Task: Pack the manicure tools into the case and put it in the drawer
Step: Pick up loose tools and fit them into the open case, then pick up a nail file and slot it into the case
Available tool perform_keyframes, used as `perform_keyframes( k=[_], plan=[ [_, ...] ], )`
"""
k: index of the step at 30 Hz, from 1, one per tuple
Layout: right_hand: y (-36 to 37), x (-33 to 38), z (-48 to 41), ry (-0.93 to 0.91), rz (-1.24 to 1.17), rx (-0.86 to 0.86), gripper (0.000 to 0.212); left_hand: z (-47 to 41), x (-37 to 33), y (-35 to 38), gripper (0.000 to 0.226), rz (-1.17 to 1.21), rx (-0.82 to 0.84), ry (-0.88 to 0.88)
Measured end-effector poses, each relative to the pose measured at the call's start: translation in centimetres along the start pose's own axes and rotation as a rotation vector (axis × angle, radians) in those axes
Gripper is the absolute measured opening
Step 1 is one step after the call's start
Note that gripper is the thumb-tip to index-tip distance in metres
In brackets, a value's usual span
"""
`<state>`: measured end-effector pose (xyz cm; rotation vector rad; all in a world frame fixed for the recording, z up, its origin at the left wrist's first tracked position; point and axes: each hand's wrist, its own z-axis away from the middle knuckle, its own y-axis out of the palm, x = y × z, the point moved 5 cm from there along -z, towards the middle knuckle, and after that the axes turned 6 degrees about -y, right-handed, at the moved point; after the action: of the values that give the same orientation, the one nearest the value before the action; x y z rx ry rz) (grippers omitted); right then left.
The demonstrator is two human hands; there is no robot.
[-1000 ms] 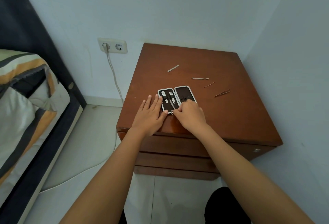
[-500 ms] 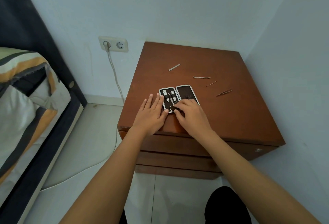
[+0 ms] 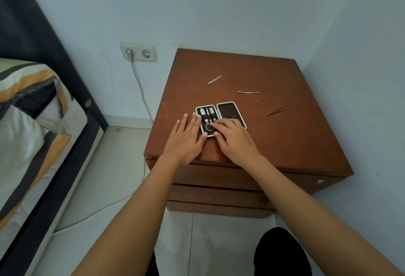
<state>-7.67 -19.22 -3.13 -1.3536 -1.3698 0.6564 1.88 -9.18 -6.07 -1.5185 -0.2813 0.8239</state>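
Observation:
A small black manicure case (image 3: 229, 111) with a white rim lies open on the wooden nightstand (image 3: 285, 139). Its left half holds clippers and small scissors (image 3: 209, 127). My right hand (image 3: 235, 139) pinches the scissors with its fingertips, right in the case's left half. My left hand (image 3: 186, 137) lies flat, fingers spread, touching the case's left edge. Loose on the top behind the case are a nail file (image 3: 214, 80), a double-ended pusher (image 3: 248, 92), a thin stick (image 3: 260, 100) and tweezers (image 3: 276, 110). The drawers (image 3: 219, 176) below are closed.
A bed (image 3: 32, 133) with striped bedding stands at the left. A wall socket (image 3: 138, 52) with a plugged cable is left of the nightstand. A wall runs close along the nightstand's right side. A metal knob (image 3: 320, 182) sits on the top drawer front.
My right hand has moved the scissors from the case's near edge onto its left half; the ring handle now shows inside the case. My left hand stayed flat beside it.

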Motion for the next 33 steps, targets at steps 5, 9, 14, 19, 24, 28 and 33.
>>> perform_keyframes(
  k=[5, 9, 14, 19, 24, 28, 33],
  plan=[
    [0.4, -0.5, 0.0, -0.002, -0.028, -0.041, 0.032, 0.2, -0.1, -0.1, 0.062, -0.001, -0.055, 0.0],
    [0.8, -0.8, 0.0, 0.003, -0.103, -0.059, 0.031, 0.2, -0.3, -0.1, 0.062, 0.018, -0.094, -0.013],
    [1.1, -1.1, 0.0, 0.013, -0.182, -0.035, 0.032, 0.3, -0.3, -0.3, 0.061, 0.031, -0.12, -0.018],
    [-2.2, -4.1, 0.0, 0.148, -0.366, -0.283, 0.023, 0.3, -0.4, -0.4, 0.061, 0.036, -0.124, -0.024],
    [-5.6, -13.4, 1.8, 0.753, -0.215, -0.456, 0.029, 0.3, -0.5, -0.5, 0.061, 0.032, -0.13, -0.024],
    [-6.3, -16.4, 1.0, 0.923, -0.188, -0.326, 0.051, 0.3, -0.5, -0.7, 0.061, 0.03, -0.146, -0.024],
    [-5.8, -15.8, -1.4, 0.862, -0.177, -0.198, 0.025, 0.3, -0.5, -0.7, 0.061, 0.035, -0.146, -0.029]
  ],
)
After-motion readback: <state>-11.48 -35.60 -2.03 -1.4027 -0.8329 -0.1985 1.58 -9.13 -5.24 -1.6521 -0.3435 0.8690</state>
